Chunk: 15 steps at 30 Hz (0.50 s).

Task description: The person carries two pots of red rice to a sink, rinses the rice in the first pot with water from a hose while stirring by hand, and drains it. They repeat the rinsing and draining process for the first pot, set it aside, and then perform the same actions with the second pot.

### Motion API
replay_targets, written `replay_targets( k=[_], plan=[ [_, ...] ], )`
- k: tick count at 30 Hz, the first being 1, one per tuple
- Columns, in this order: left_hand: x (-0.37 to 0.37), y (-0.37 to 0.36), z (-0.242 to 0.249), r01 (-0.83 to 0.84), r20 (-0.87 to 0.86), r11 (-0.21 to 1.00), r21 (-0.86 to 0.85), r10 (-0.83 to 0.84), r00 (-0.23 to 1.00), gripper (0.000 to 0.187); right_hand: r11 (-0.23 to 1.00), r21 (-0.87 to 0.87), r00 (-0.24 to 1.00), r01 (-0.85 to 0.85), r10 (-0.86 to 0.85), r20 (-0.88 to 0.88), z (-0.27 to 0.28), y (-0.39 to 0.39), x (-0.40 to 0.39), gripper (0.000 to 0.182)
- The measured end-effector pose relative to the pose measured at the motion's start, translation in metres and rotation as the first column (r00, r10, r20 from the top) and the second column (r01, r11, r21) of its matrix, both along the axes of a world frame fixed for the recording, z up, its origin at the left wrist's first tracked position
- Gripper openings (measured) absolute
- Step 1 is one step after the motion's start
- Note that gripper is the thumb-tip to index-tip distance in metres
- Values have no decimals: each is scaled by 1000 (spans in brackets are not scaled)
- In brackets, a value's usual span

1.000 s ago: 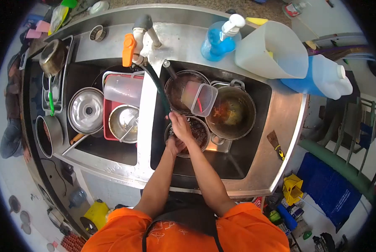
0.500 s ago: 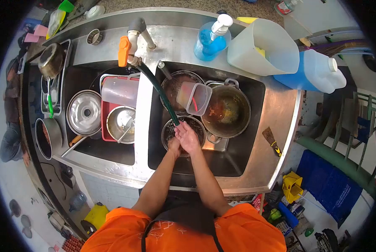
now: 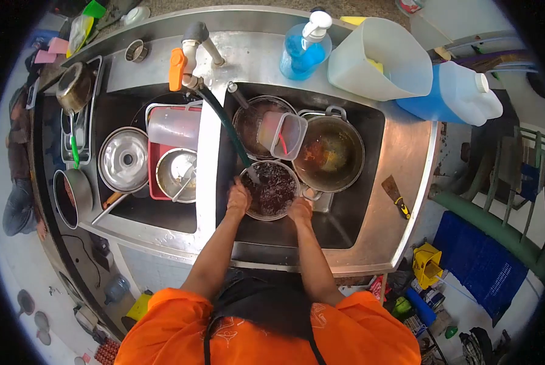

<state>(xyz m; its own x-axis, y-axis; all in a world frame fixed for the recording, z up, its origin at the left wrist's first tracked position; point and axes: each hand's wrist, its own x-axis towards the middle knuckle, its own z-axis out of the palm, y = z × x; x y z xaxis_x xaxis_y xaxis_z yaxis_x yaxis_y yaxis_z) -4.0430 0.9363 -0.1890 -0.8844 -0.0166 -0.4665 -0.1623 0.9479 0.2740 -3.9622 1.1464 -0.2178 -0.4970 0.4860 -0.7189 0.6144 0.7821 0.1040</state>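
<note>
In the right sink basin, a round metal pot [image 3: 269, 190] holds dark, bubbly water. A green hose [image 3: 222, 121] runs down from the tap, and water streams from its end into the pot. My left hand [image 3: 239, 198] is closed on the pot's left side, and my right hand [image 3: 300, 210] is closed on its right side; the fingertips are partly hidden. Just right of it stands a larger stained pot [image 3: 330, 155] with side handles. Behind is another pot [image 3: 254, 128] with murky water, and a clear plastic container [image 3: 292, 137] leans over both.
The left basin holds a metal lid [image 3: 124, 159], a red tub [image 3: 154, 131] and a metal bowl [image 3: 176, 173]. A blue soap bottle [image 3: 303, 55], a white plastic bin [image 3: 376, 67] and a blue jug [image 3: 443, 100] line the back. A scraper [image 3: 395, 196] lies on the right counter.
My hands have parted from beneath the hose end and moved to opposite sides of the pot. Water now visibly runs from the hose into it.
</note>
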Motion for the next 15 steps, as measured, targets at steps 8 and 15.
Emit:
replay_targets(
  k=[8, 15],
  plan=[
    [-39, -10, -7, -151, 162, 988, 41, 142, 976, 32, 857, -474, 954, 201, -282, -106, -1, 30, -8, 30],
    [-14, -8, 27, 19, -30, 981, 195, -13, 999, 20, 879, -456, 967, 138, -220, -131, 81, 52, -30, 23]
  ],
)
